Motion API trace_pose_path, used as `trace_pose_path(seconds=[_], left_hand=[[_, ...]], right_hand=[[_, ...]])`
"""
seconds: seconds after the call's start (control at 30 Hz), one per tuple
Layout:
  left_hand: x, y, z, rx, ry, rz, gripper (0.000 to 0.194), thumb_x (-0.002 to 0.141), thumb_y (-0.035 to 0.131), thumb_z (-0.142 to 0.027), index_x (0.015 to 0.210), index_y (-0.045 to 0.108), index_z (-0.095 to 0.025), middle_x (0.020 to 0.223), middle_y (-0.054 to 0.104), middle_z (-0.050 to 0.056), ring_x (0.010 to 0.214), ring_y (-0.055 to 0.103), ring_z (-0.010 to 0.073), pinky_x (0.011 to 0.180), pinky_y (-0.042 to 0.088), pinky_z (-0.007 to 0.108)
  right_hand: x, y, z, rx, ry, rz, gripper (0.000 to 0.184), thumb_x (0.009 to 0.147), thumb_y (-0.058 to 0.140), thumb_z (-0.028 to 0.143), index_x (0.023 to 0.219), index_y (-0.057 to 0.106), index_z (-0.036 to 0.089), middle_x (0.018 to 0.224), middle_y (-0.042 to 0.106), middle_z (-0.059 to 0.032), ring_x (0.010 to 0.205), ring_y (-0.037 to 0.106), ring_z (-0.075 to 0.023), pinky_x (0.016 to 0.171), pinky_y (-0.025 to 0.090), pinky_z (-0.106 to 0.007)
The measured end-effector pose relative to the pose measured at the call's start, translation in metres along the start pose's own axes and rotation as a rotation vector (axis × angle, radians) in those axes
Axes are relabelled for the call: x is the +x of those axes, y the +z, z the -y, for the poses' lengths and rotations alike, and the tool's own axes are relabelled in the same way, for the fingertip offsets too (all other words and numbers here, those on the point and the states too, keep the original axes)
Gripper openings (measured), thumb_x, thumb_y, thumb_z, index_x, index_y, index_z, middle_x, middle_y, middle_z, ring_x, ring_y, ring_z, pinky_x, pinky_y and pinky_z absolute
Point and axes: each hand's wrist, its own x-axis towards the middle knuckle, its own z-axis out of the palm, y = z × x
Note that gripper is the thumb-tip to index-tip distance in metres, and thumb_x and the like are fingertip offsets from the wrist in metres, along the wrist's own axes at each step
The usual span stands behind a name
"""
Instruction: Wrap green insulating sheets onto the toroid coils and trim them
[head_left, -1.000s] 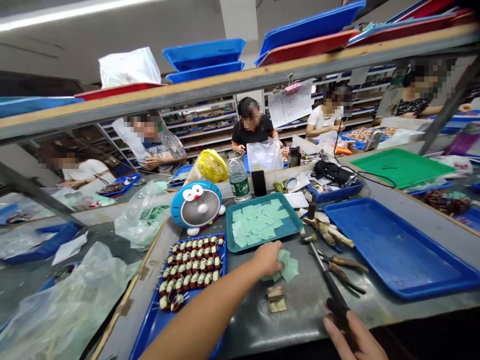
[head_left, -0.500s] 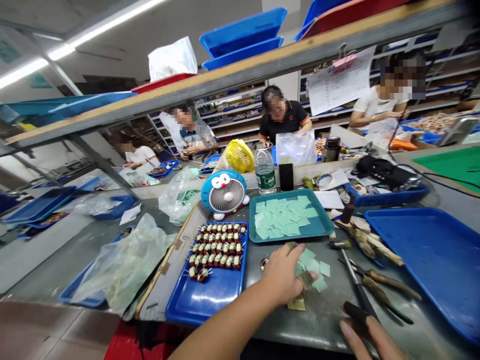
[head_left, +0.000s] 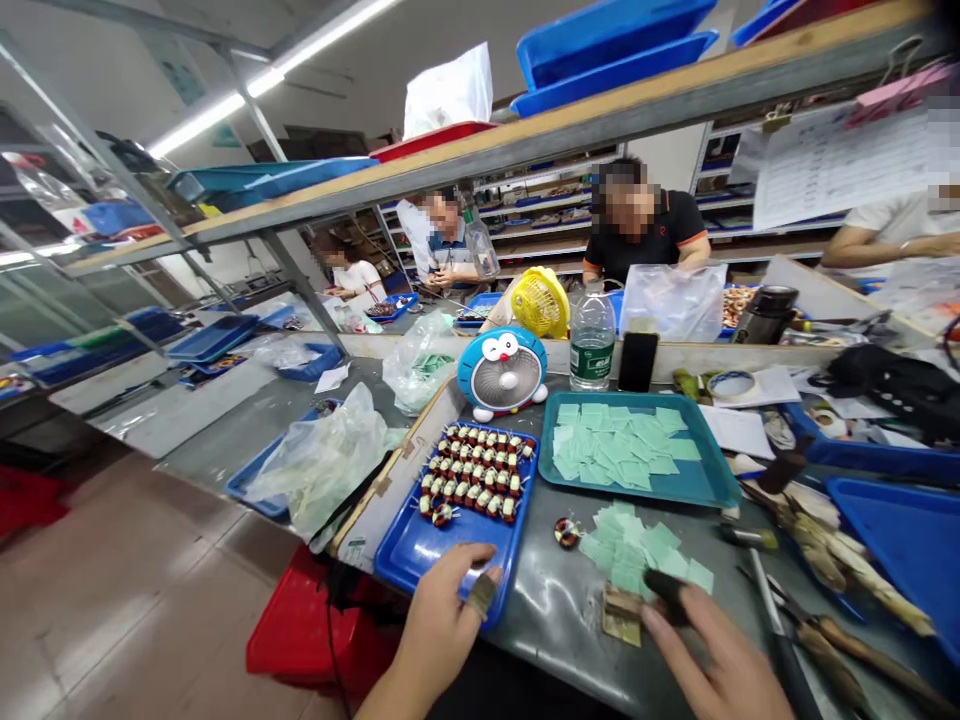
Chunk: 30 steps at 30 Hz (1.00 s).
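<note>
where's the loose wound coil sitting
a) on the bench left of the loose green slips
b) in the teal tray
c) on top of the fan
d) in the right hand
a, the wound coil lies on the grey bench between the blue tray of coils and the loose green slips.

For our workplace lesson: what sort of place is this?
Probably a small electronics assembly workshop: a blue plastic tray holds rows of dark wire-wound ring coils, a teal plastic tray holds pale green paper-like sheets, and people sit along long grey workbenches.
</note>
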Motion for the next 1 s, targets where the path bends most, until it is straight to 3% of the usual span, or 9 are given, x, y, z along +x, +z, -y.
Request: trace_pose_path(seconds=[0.1,0.17,0.23,0.33,0.47,0.57,0.77,1.0], left_hand=[[0.005,-0.005,0.001,0.116,0.029,-0.056,0.026,0.101,0.05,-0.039,0.116,0.067,-0.025,0.115,0.073,0.007,0.108,0.069,0.0233,0.095,0.055,0.034],[0.02,-0.008,0.002,0.203,0.061,-0.053,0.027,0.102,0.047,-0.037,0.115,0.067,-0.023,0.114,0.073,0.007,0.107,0.069,0.0227,0.094,0.055,0.034],[0.048,-0.01,0.004,0.257,0.081,-0.034,0.026,0.102,0.047,-0.035,0.114,0.067,-0.022,0.112,0.073,0.007,0.106,0.068,0.0222,0.094,0.053,0.034],[0.106,-0.004,0.007,0.362,0.11,0.021,0.02,0.099,0.053,-0.03,0.108,0.07,-0.022,0.107,0.072,0.007,0.103,0.066,0.0219,0.094,0.051,0.036],[0.176,0.023,0.011,0.51,0.117,0.096,0.022,0.094,0.064,-0.036,0.101,0.069,-0.016,0.108,0.069,0.007,0.107,0.062,0.0243,0.098,0.048,0.047],[0.199,0.044,0.015,0.589,0.105,0.128,0.03,0.091,0.068,-0.043,0.102,0.068,-0.015,0.115,0.066,0.009,0.113,0.06,0.0265,0.1,0.046,0.05],[0.202,0.055,0.03,0.638,0.097,0.133,0.031,0.091,0.067,-0.043,0.105,0.067,-0.015,0.118,0.064,0.009,0.117,0.057,0.0282,0.103,0.043,0.052],[0.201,0.049,0.041,0.62,0.142,0.123,0.033,0.093,0.064,-0.042,0.114,0.064,-0.017,0.117,0.063,0.009,0.114,0.057,0.0279,0.1,0.044,0.051]], right_hand=[[0.07,0.002,0.021,-0.275,-0.155,0.414,0.031,0.104,0.041,0.037,0.124,0.06,0.021,0.131,0.064,-0.0142,0.117,0.063,-0.0284,0.097,0.053,-0.041],[0.11,0.017,0.029,-0.322,-0.228,0.534,0.026,0.094,0.061,0.029,0.119,0.064,0.021,0.127,0.066,-0.013,0.117,0.061,-0.0323,0.099,0.049,-0.045],[0.136,0.035,0.029,-0.359,-0.283,0.638,0.035,0.078,0.078,0.022,0.112,0.068,0.02,0.117,0.069,-0.012,0.109,0.063,-0.0334,0.094,0.05,-0.046],[0.153,0.056,0.02,-0.407,-0.326,0.729,0.034,0.077,0.078,0.021,0.109,0.068,0.016,0.109,0.069,-0.0099,0.103,0.063,-0.0284,0.092,0.05,-0.046],[0.152,0.064,0.014,-0.413,-0.33,0.749,0.033,0.081,0.075,0.03,0.109,0.066,0.015,0.111,0.067,-0.0082,0.103,0.062,-0.0254,0.093,0.048,-0.044],[0.149,0.063,0.017,-0.394,-0.294,0.726,0.034,0.078,0.074,0.029,0.108,0.065,0.015,0.113,0.067,-0.0099,0.104,0.061,-0.0269,0.092,0.045,-0.041],[0.159,0.057,0.025,-0.363,-0.118,0.631,0.028,0.081,0.066,0.03,0.106,0.061,0.017,0.1,0.072,-0.0093,0.093,0.065,-0.0255,0.074,0.04,-0.031],[0.219,0.058,0.039,-0.381,-0.037,0.554,0.03,0.087,0.066,0.042,0.104,0.06,0.018,0.086,0.064,-0.0013,0.077,0.059,-0.018,0.072,0.043,-0.031]])
